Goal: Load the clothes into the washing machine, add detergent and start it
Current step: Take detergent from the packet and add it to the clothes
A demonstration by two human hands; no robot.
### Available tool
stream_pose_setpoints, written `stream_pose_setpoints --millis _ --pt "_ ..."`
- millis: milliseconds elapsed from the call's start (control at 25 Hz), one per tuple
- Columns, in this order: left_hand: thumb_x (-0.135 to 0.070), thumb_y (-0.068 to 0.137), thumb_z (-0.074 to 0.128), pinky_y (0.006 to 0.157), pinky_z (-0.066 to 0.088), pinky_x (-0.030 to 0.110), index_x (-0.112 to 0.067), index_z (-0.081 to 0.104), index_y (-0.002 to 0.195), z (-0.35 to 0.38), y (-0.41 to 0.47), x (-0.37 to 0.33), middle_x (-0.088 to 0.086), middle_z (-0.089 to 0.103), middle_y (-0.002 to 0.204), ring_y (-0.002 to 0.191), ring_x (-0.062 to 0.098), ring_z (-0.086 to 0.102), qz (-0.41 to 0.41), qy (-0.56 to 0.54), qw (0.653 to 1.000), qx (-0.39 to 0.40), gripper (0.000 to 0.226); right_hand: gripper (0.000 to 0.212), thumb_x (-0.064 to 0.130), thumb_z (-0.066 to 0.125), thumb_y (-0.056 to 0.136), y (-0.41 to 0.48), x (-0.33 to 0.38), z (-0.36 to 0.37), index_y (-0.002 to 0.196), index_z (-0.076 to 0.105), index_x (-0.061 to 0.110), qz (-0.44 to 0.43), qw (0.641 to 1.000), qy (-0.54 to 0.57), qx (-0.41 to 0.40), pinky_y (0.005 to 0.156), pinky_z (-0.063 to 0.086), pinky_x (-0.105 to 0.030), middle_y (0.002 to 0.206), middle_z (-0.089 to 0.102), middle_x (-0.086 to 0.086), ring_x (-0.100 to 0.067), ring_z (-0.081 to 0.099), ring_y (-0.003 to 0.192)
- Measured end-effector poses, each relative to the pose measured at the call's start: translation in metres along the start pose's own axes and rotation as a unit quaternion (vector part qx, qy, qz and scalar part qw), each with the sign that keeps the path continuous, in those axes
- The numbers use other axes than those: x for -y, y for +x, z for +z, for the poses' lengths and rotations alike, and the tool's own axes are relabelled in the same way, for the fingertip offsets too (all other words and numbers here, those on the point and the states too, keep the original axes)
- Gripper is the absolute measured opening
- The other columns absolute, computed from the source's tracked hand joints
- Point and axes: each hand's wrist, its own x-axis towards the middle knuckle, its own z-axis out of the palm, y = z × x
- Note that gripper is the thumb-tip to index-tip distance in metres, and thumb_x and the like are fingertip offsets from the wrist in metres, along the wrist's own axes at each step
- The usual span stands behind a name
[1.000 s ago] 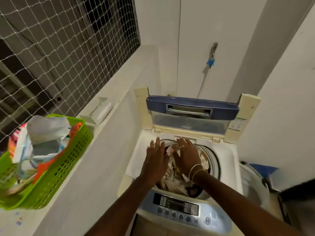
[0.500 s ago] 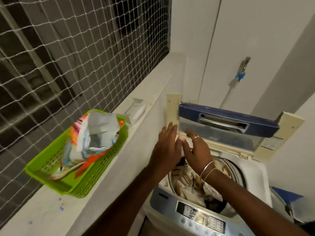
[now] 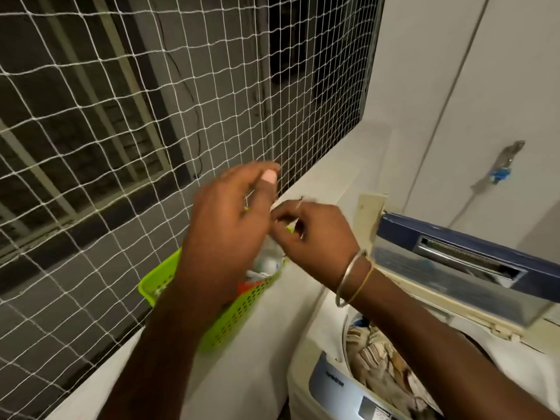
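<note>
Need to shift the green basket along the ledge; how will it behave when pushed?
The green basket looks like perforated plastic, so probably light and slightly flexible. On the smooth ledge it should slide readily; being low and wide, tipping seems unlikely.

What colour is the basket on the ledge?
The basket is bright green, clearest in the head view.

Home laundry nook: washing machine (image 3: pixel 330 380), netted window (image 3: pixel 151 116)

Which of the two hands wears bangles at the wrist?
The right hand, nearer the washing machine: two thin bangles circle its wrist, while the left hand has a bare wrist.
</note>
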Motion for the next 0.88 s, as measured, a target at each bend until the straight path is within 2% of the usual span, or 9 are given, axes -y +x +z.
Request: stream_pose_setpoints --millis 80,160,280,400,520,680,800,880 --pt "-0.032 0.099 0.05 0.095 0.052 0.035 -0.025 0.07 0.116 -0.018 -0.002 0.022 -0.014 0.071 0.11 0.105 0.002 0.064 -0.048 -0.033 0.998 0.003 0.027 0.026 0.055 0.062 0.082 0.009 0.007 0.009 0.089 0.073 0.032 0.015 0.989 -0.093 0.118 0.072 0.052 -0.032 0.084 0.071 0.006 -0.016 0.065 0.08" --pt "-0.03 0.101 0.052 0.096 0.051 0.031 -0.026 0.071 0.114 -0.025 -0.01 0.042 -0.015 0.071 0.11 0.105 -0.001 0.064 -0.093 -0.045 0.995 0.008 0.023 0.027 0.054 0.065 0.081 0.01 0.015 0.017 0.093 0.074 0.032 0.023 0.971 -0.151 0.183 0.07 0.047 -0.025 0.089 0.072 0.004 -0.019 0.065 0.088" --pt "-0.028 0.101 0.052 0.091 0.056 0.031 -0.027 0.071 0.112 -0.027 -0.023 0.065 -0.014 0.073 0.105 0.099 0.001 0.068 -0.142 -0.077 0.986 0.033 0.022 0.032 0.046 0.06 0.087 0.007 0.029 0.025 0.113 0.067 0.029 0.004 0.956 -0.215 0.198 0.07 0.034 -0.022 0.104 0.069 0.004 -0.02 0.062 0.1" --pt "-0.031 0.102 0.048 0.093 0.055 0.038 -0.028 0.069 0.117 -0.025 -0.033 0.08 -0.013 0.072 0.11 0.102 0.004 0.068 -0.143 -0.074 0.984 0.071 0.025 0.034 0.041 0.057 0.091 0.007 0.038 0.026 0.121 0.061 0.026 0.005 0.945 -0.254 0.208 0.071 0.033 -0.025 0.111 0.066 0.001 -0.022 0.062 0.106" --pt "-0.03 0.103 0.046 0.095 0.054 0.039 -0.029 0.066 0.121 -0.023 -0.037 0.086 -0.013 0.07 0.116 0.106 0.005 0.066 -0.134 -0.082 0.985 0.073 0.027 0.038 0.039 0.056 0.093 0.008 0.039 0.031 0.125 0.056 0.019 0.002 0.932 -0.288 0.219 0.072 0.034 -0.028 0.116 0.064 -0.001 -0.023 0.062 0.108" --pt "-0.023 0.104 0.046 0.086 0.056 0.026 -0.029 0.066 0.122 -0.022 -0.035 0.086 -0.015 0.07 0.112 0.099 0.0 0.067 -0.122 -0.087 0.986 0.068 0.028 0.052 0.04 0.057 0.093 0.01 0.038 0.039 0.137 0.046 0.016 0.006 0.924 -0.304 0.234 0.079 0.043 -0.03 0.122 0.062 -0.002 -0.023 0.061 0.112" --pt "-0.019 0.103 0.047 0.082 0.053 0.015 -0.027 0.066 0.123 -0.021 -0.034 0.088 -0.016 0.069 0.115 0.101 -0.003 0.066 -0.097 -0.066 0.99 0.072 0.028 0.044 0.042 0.06 0.091 0.014 0.032 0.043 0.128 0.055 0.019 0.023 0.919 -0.296 0.258 0.078 0.041 -0.029 0.12 0.063 -0.002 -0.022 0.061 0.111" --pt "-0.02 0.103 0.047 0.08 0.052 0.013 -0.028 0.065 0.124 -0.019 -0.032 0.09 -0.016 0.07 0.114 0.101 -0.004 0.066 -0.098 -0.064 0.99 0.073 0.028 0.039 0.041 0.061 0.09 0.015 0.028 0.045 0.123 0.058 0.02 0.033 0.919 -0.292 0.264 0.076 0.041 -0.029 0.117 0.065 -0.002 -0.021 0.062 0.108"
